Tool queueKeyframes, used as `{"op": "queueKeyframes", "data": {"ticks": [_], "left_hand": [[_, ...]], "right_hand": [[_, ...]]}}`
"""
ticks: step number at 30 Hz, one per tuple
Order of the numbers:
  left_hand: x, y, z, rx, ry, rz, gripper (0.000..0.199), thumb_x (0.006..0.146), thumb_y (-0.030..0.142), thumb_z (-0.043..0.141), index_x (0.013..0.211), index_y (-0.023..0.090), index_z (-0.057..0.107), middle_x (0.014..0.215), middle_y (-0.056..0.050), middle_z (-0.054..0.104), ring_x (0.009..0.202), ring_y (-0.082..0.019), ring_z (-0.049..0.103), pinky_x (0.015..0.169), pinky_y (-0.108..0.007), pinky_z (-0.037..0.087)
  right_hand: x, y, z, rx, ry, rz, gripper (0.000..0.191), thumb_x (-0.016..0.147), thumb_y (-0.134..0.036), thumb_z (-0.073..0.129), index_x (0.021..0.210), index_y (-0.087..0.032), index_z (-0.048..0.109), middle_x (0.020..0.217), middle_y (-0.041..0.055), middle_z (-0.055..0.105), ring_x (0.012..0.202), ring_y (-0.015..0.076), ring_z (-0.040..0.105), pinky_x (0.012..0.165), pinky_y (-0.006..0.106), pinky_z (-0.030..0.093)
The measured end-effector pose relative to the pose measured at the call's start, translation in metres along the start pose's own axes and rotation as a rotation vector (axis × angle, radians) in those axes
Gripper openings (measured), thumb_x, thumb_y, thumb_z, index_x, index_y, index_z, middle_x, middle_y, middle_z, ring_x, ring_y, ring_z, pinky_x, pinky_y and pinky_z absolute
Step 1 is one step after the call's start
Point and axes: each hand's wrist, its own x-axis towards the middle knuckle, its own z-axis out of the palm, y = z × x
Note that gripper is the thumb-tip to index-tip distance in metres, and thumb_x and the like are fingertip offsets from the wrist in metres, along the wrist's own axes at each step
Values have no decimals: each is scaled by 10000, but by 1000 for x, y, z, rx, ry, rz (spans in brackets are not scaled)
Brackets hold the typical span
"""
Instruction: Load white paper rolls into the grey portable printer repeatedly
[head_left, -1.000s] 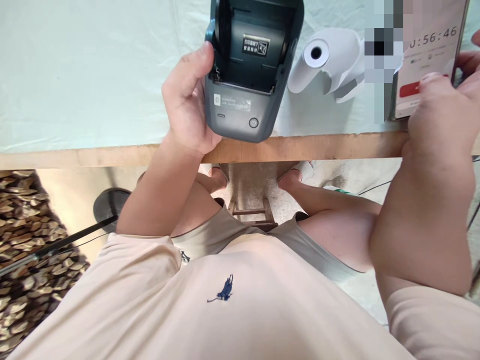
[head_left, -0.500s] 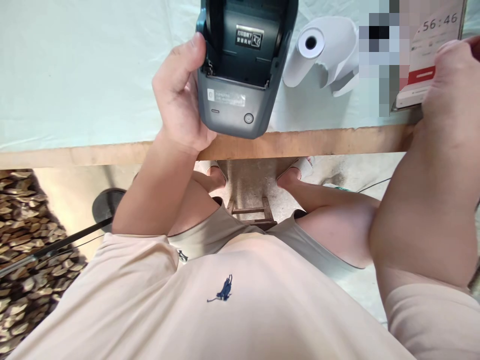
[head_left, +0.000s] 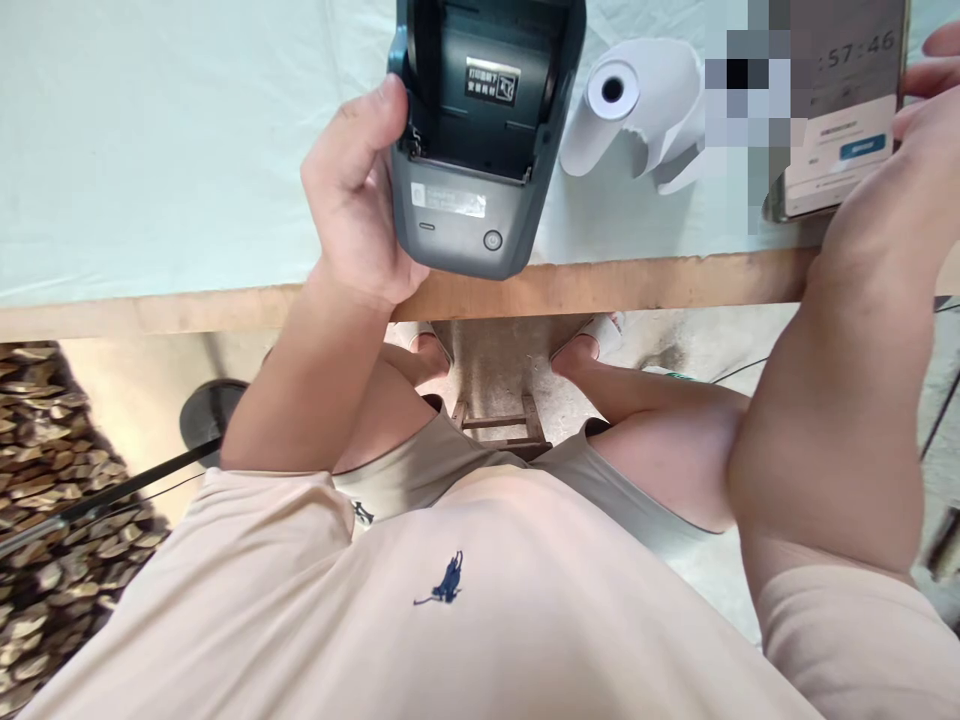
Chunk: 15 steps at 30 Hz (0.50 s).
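My left hand [head_left: 356, 190] is wrapped round the left side of a dark grey portable label printer [head_left: 457, 225], its thumb on the upper rim. The printer's paper bay is open and empty, showing a black-and-white sticker inside; a power button sits near its front end. To its right, a white paper roll [head_left: 589, 140] stands on the cloth with its loose end curling away. A smartphone [head_left: 840, 195] with a lit screen lies at the far right, partly blurred out. My right hand [head_left: 930, 125] is at the phone's right edge, fingers stretched and apart, partly out of frame.
A pale green cloth [head_left: 187, 150] covers the table, whose wooden edge [head_left: 600, 290] runs across in front of my body. Below are a wooden stool [head_left: 502, 422], a black round base [head_left: 206, 415] with a pole, and a pile of cut wood [head_left: 45, 480] at the left.
My right hand has drawn off the phone's screen to its right edge. The screen shows a different panel, with a blue button in place of the red one. The printer stays in my left hand.
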Motion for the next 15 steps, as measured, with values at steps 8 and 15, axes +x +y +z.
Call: {"op": "queueKeyframes", "data": {"ticks": [8, 15], "left_hand": [[0, 1, 2, -102, -72, -4, 253, 763, 236, 270, 765, 98, 483, 795, 34, 523, 1188, -186, 253, 946, -401, 334], [1, -1, 0, 45, 49, 3, 216, 732, 276, 337, 759, 94, 452, 759, 31, 483, 1191, -195, 234, 944, -363, 324]], "right_hand": [[4, -3, 5, 150, 67, 106, 238, 531, -148, 244, 716, -97, 384, 735, 62, 311, 631, -30, 307, 625, 154, 244], [-3, 6, 0, 38, -62, -5, 336, 631, -208, 219, 903, -171, 413, 947, 15, 357, 896, 10, 347, 878, 232, 288]]}}
